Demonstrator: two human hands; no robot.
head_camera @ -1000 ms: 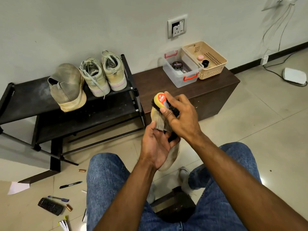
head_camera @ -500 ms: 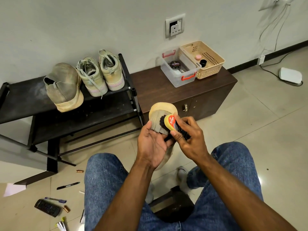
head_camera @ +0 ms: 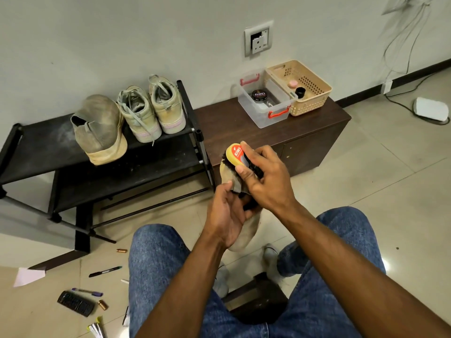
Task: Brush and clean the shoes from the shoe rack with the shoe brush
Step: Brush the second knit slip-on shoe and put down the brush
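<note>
- Left hand (head_camera: 228,213) wraps the shoe (head_camera: 244,236) from below and holds it up over the knees, toe pointing away.
- Right hand (head_camera: 264,178) is clamped on the brush (head_camera: 235,154), yellow back up, bristles down on the toe end of the upper.
- Brushing is the step in hand, working the front of this shoe (the heel end is mostly hidden behind the left hand).
- On the rack (head_camera: 156,164), top shelf, three more wait: a slip-on (head_camera: 97,128) near the front edge, a pair of sneakers (head_camera: 152,108) at the right end.
- Next move, by my reading: a firm stroke back toward the heel, the left hand turning the shoe to offer its sides.
- Then swap it for one on the rack; most of the job looks left.
</note>
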